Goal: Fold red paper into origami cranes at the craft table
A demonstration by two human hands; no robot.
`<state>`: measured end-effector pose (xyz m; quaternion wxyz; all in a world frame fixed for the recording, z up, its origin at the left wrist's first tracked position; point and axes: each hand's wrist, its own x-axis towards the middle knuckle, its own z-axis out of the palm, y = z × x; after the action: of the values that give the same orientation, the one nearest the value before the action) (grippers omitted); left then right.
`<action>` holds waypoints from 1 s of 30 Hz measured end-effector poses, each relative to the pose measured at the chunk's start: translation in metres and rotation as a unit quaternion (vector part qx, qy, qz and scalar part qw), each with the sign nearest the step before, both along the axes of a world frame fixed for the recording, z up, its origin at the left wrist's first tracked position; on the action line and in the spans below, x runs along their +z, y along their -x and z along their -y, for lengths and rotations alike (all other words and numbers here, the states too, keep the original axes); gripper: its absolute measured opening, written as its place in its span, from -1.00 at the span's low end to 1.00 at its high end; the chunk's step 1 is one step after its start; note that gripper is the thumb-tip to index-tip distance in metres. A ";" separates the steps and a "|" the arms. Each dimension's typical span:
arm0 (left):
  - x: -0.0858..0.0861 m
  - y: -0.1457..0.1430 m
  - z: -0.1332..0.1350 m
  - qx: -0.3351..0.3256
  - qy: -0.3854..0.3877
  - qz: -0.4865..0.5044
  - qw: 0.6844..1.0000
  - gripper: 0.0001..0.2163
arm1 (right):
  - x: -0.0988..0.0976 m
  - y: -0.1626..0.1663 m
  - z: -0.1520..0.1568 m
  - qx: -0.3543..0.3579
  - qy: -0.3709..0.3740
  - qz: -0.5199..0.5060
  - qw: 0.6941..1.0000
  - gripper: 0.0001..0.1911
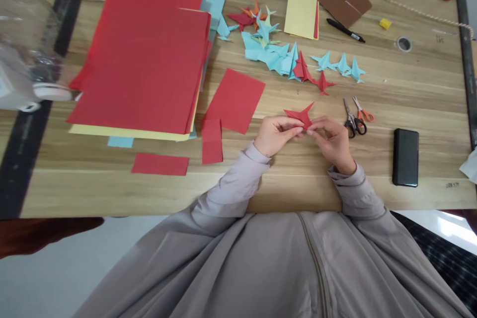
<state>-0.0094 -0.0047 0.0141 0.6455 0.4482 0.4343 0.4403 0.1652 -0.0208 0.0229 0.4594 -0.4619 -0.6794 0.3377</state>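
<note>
A red folded paper figure (300,116), with pointed wings spread to either side, was held just above the wooden table (428,89) near its front edge. The left hand (275,134) was pinched on the figure's left side, and the right hand (333,139) was pinched on its lower right corner, the fingertips of both being pressed close together on the paper.

Several risks were judged from this position. A thin point could be torn or blunted if the 2 pinches were pulled apart too sharply. A crease could be set crooked, since the folded layers were small and largely hidden under the fingers. The scissors (357,118), left just beside the right hand, could be knocked by the wrist or sleeve. The black phone (405,157), lying further right near the table edge, could be pushed off by a wide sweep of the arm. The loose red paper pieces (212,141), lying near the left forearm, could be dragged out of place by the sleeve.

Finished blue and red folded figures (294,59) were grouped behind the hands, well apart from them, with a stack of red sheets (145,59) to the left and a black marker (345,30) behind.

No brand or label could be read; a faint mark near the table's front right corner was too small to be deciphered.
</note>
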 end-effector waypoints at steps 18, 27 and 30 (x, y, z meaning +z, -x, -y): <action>-0.007 -0.008 0.005 0.078 -0.073 -0.028 0.994 -0.83 | 0.000 0.008 0.000 -0.088 0.175 -0.192 0.962 -0.88; -0.002 -0.006 0.004 0.102 -0.089 -0.082 0.987 -0.84 | 0.002 0.008 0.001 -0.069 0.142 -0.155 0.975 -0.91; -0.003 -0.007 0.005 0.104 -0.076 -0.068 0.989 -0.83 | 0.001 0.008 0.001 -0.072 0.148 -0.150 0.975 -0.91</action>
<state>-0.0020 -0.0093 0.0113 0.5296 0.4770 0.4868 0.5050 0.1568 -0.0216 0.0243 0.5061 -0.5167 -0.5097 0.4660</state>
